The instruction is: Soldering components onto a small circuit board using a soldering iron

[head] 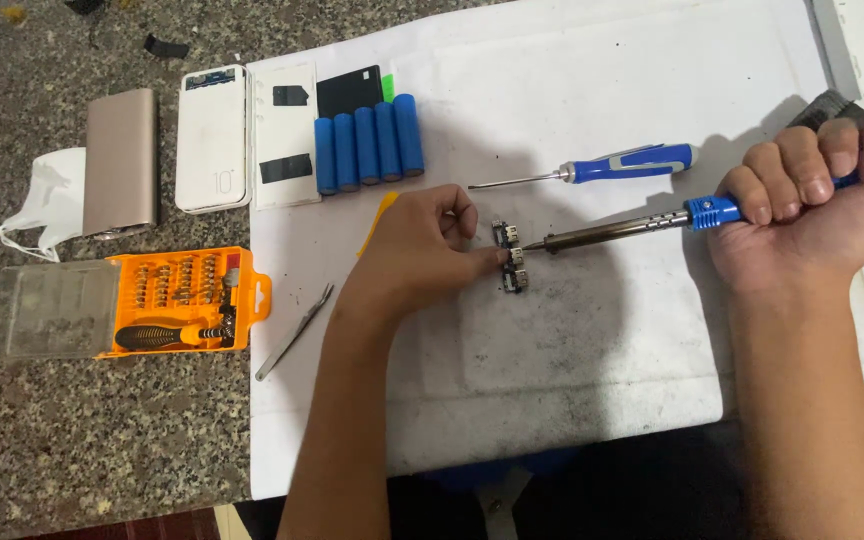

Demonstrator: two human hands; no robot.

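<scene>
Two power banks lie at the far left on the speckled stone counter (72,440): a matte champagne-coloured power bank (120,162) beside a crumpled white bag (44,200), and a white power bank shell (212,138) standing just right of it. Below them sits one orange screwdriver bit case (184,300) with its clear lid folded open to the left. A white work sheet (572,340) covers the rest of the surface; at its upper left rest one white panel with two black patches (285,135), one black rectangular piece (349,90) and five blue cylindrical cells (368,143) packed side by side. One pair of metal tweezers (294,332) lies across the sheet's left edge, and a yellow pry tool (380,212) peeks out behind the left hand (422,250). That hand is loosely curled, its fingertips pressing down on one small circuit board (508,258) in the middle of the sheet. One blue-handled screwdriver (592,167) lies loose above. The right hand (812,205) is clenched in a full fist around the blue grip of a soldering iron (632,230), whose tip touches the board's right edge.
</scene>
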